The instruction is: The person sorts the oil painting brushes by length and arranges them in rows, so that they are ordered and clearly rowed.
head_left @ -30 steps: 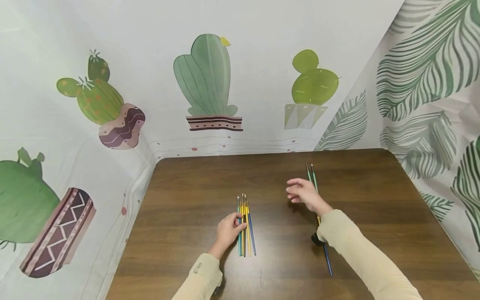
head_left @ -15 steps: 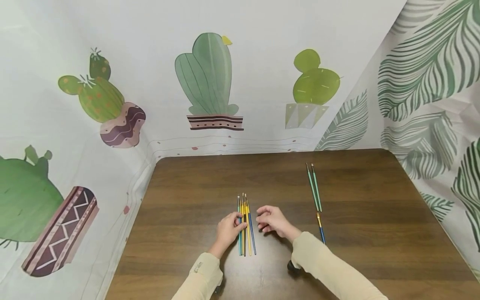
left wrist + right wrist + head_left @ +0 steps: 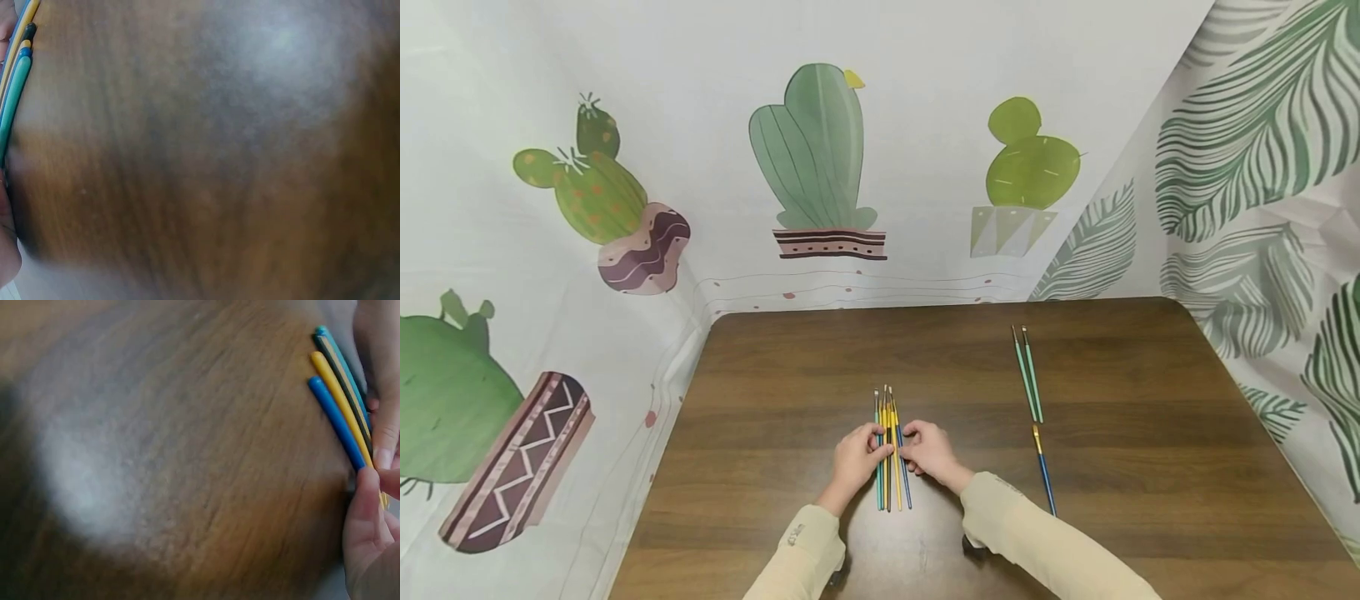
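Observation:
A bundle of slim paintbrushes (image 3: pixel 889 487) lies on the table, bristles pointing away from me. My left hand (image 3: pixel 854 460) holds it from the left, thumb over the handles and fingers along the teal side. From the right, my right hand (image 3: pixel 931 451) has its thumb and fingers at the outermost blue-handled paintbrush (image 3: pixel 336 419). A yellow handle (image 3: pixel 340 387) runs beside the blue one, with dark and teal handles beyond. In the left wrist view, a teal handle (image 3: pixel 17 97) shows at the left edge. The fingers hide the bundle's middle.
Two green-handled paintbrushes (image 3: pixel 1027 375) lie on the right of the brown wooden table (image 3: pixel 775 358). Nearer me is another blue paintbrush (image 3: pixel 1044 475), its lower end hidden by the right sleeve (image 3: pixel 1045 533). A cactus-printed cloth (image 3: pixel 925 150) hangs behind the table.
My right hand has come left, away from the separate brushes, to the right side of the bundle, uncovering part of the separate blue paintbrush. My left hand has stayed on the bundle.

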### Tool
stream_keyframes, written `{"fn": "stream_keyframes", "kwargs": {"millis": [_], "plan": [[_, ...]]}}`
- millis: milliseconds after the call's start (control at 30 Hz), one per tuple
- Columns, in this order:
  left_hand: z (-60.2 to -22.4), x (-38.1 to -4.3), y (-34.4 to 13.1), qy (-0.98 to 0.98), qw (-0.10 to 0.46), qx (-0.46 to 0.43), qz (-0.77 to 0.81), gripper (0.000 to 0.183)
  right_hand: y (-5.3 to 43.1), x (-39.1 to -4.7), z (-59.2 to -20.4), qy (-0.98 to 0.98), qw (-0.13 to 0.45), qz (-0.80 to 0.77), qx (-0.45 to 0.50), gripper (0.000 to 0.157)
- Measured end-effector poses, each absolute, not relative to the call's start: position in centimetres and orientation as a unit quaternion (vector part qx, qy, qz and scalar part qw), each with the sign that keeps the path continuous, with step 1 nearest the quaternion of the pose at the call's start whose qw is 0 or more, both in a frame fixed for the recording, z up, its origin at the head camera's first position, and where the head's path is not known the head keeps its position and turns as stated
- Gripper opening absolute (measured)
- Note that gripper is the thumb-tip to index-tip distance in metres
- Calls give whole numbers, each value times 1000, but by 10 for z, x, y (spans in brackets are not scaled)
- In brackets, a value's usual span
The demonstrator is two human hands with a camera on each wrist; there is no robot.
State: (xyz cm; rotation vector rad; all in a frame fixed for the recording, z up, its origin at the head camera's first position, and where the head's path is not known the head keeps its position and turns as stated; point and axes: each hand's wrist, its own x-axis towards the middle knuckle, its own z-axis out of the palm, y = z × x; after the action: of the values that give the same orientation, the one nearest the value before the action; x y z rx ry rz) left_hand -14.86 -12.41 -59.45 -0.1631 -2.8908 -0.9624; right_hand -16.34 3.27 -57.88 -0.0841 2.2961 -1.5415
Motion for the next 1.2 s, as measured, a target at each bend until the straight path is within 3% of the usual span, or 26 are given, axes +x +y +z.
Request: {"fn": "stream_keyframes", "kwargs": {"millis": [433, 767, 1200], "plan": [[-596, -148, -124, -946, 46, -52, -317, 26, 23, -163, -575, 871, 152, -465, -40, 31], [-596, -148, -123, -946, 43, -48, -318, 26, 20, -163, -574, 922, 80, -376, -47, 32], [-597, -149, -124, -948, 46, -47, -311, 26, 16, -162, -571, 930, 84, -356, -30, 33]]}}
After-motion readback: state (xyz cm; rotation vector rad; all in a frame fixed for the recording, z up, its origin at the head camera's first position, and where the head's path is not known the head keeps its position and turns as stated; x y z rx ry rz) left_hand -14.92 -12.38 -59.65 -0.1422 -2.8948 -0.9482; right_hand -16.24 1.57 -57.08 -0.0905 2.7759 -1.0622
